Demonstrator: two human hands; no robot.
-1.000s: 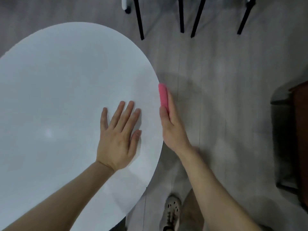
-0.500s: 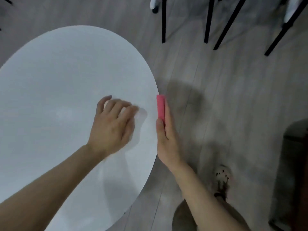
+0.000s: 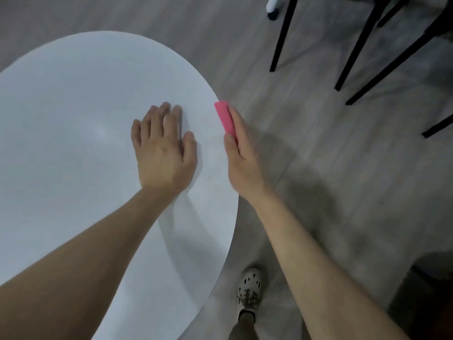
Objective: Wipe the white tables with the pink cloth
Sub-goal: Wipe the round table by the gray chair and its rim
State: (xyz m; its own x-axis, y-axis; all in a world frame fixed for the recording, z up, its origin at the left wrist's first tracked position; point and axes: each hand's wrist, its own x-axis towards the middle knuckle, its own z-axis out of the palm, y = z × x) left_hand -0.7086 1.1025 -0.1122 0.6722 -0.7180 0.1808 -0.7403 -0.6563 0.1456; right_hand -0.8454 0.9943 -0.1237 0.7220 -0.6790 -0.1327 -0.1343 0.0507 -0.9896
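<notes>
My left forearm crosses the white table (image 3: 73, 119) from the near edge. My left hand (image 3: 164, 153) lies palm down on the tabletop a little in from its right edge, holding nothing. Its fingers are loosely bent with the tips touching the surface, and the thumb is spread toward the rim. Just to the right, at the table's right edge, is the pink cloth (image 3: 224, 116), folded into a narrow strip that runs along the rim and sticks out past my fingertips toward the far side. My right hand (image 3: 241, 158) stands edge-on beside the rim and pinches the cloth. The thumb is on the table side and the straight fingers lie along the outer side, so the cloth sits between my hand and the table's edge. I cannot tell how far down the rim the cloth reaches. Below my right forearm, my pale shoe (image 3: 248, 288) stands on the grey plank floor (image 3: 318, 143). Black chair legs (image 3: 282, 38) slant across the floor at the far right.
</notes>
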